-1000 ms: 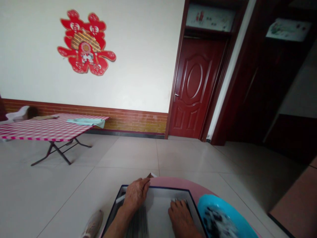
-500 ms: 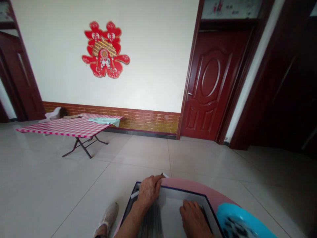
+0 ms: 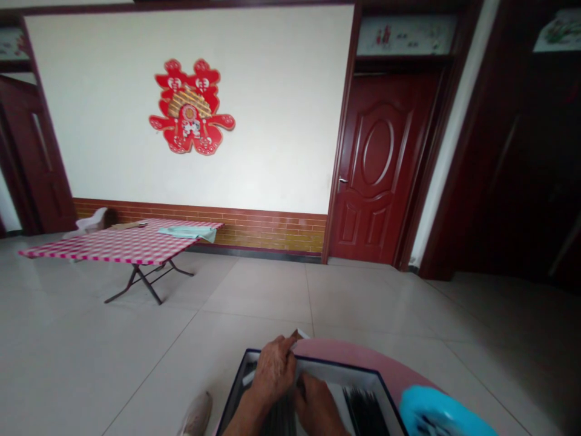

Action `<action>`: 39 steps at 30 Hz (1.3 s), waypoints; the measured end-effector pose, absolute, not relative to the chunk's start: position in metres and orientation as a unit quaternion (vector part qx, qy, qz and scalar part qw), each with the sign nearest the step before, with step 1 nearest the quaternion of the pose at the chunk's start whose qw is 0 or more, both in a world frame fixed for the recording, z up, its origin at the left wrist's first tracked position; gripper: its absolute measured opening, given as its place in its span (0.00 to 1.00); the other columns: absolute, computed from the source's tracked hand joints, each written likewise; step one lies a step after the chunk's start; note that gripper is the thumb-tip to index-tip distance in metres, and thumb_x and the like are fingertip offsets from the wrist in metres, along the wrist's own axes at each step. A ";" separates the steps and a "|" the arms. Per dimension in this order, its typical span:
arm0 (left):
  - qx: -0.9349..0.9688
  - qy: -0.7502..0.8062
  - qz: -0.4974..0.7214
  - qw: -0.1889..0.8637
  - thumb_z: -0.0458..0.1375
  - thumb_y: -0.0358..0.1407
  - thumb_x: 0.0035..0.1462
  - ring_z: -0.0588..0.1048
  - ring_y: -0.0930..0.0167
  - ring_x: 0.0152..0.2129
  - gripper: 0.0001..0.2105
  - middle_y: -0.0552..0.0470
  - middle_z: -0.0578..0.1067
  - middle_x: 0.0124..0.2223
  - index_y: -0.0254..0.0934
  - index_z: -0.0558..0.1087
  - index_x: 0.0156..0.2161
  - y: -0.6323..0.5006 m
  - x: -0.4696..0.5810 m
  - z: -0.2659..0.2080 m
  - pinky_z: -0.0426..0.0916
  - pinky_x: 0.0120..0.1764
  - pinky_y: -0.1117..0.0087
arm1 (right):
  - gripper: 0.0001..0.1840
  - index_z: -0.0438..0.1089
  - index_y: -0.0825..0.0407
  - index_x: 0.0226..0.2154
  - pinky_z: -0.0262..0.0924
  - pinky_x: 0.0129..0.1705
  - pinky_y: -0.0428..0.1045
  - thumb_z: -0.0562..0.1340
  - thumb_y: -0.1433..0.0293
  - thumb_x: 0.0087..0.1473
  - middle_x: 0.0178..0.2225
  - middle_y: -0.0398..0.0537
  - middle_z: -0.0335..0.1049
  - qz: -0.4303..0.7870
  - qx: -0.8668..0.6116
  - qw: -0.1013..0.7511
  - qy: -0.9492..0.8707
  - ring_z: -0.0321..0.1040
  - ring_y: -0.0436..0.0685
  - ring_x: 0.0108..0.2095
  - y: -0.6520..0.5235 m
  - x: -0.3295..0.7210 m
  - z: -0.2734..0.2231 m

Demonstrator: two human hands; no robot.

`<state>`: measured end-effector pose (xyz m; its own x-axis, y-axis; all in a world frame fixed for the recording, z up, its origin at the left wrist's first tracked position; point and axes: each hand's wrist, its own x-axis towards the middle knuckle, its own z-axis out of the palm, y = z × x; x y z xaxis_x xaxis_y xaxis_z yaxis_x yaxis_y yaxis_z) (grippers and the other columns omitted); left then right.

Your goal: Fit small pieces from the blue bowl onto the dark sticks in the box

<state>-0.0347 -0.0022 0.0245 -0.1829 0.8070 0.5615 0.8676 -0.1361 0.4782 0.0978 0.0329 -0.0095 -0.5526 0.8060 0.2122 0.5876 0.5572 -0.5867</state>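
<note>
A shallow box with a dark blue rim and pale inside lies at the bottom of the view. My left hand is bent over its far edge, fingers closed. At its fingertips a small brown piece with a white edge sticks out; whether it is gripped is unclear. Inside the box, my right hand is curled close beside the left one, its fingertips hidden. Long, thin dark strips lie under and between my hands. A dark bundle with spiky ends rests along the box's right side.
Beneath the box is a pink rounded tabletop. A bright blue basin with dark and white contents stands to the right. Across the tiled floor is a folding table with a checked cover. My shoe shows at lower left.
My right hand has moved left across the box to beside my left hand, uncovering the spiky dark bundle. My left hand keeps its place at the rim. The view has tilted up slightly.
</note>
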 end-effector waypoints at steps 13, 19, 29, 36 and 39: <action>-0.352 -0.462 -0.717 -0.385 0.58 0.53 0.46 0.74 0.70 0.23 0.22 0.51 0.74 0.28 0.35 0.67 0.38 0.008 -0.023 0.046 0.68 0.28 0.70 | 0.23 0.68 0.54 0.28 0.55 0.22 0.44 0.58 0.50 0.44 0.23 0.45 0.69 0.721 -0.376 0.253 -0.524 0.68 0.51 0.22 0.030 0.119 0.028; -0.318 -0.484 -0.730 -0.364 0.59 0.51 0.45 0.74 0.70 0.29 0.22 0.51 0.75 0.33 0.36 0.68 0.39 0.004 -0.023 0.048 0.67 0.31 0.71 | 0.20 0.67 0.54 0.27 0.51 0.20 0.41 0.66 0.56 0.37 0.21 0.39 0.68 0.800 -0.326 0.264 -0.429 0.65 0.45 0.20 0.032 0.125 0.026; -0.447 -0.550 -0.617 -0.342 0.57 0.42 0.46 0.67 0.75 0.16 0.11 0.57 0.69 0.19 0.35 0.70 0.28 0.008 -0.021 0.042 0.61 0.22 0.74 | 0.19 0.66 0.51 0.27 0.62 0.26 0.42 0.71 0.60 0.33 0.21 0.37 0.69 0.762 -0.326 0.494 -0.261 0.67 0.47 0.24 0.054 0.136 0.023; -0.697 -0.618 -0.363 -0.006 0.49 0.32 0.55 0.73 0.66 0.36 0.10 0.48 0.75 0.39 0.39 0.71 0.41 -0.005 -0.002 0.032 0.65 0.39 0.67 | 0.26 0.70 0.53 0.35 0.64 0.31 0.48 0.68 0.54 0.34 0.33 0.45 0.73 0.676 -0.375 0.505 -0.385 0.69 0.56 0.33 0.052 0.136 0.018; -0.689 -0.654 -0.310 0.036 0.47 0.31 0.57 0.74 0.67 0.34 0.10 0.48 0.74 0.37 0.39 0.69 0.40 -0.005 0.006 0.027 0.67 0.37 0.69 | 0.25 0.70 0.53 0.36 0.63 0.34 0.49 0.67 0.55 0.36 0.35 0.48 0.73 0.676 -0.365 0.499 -0.401 0.69 0.58 0.34 0.049 0.132 0.019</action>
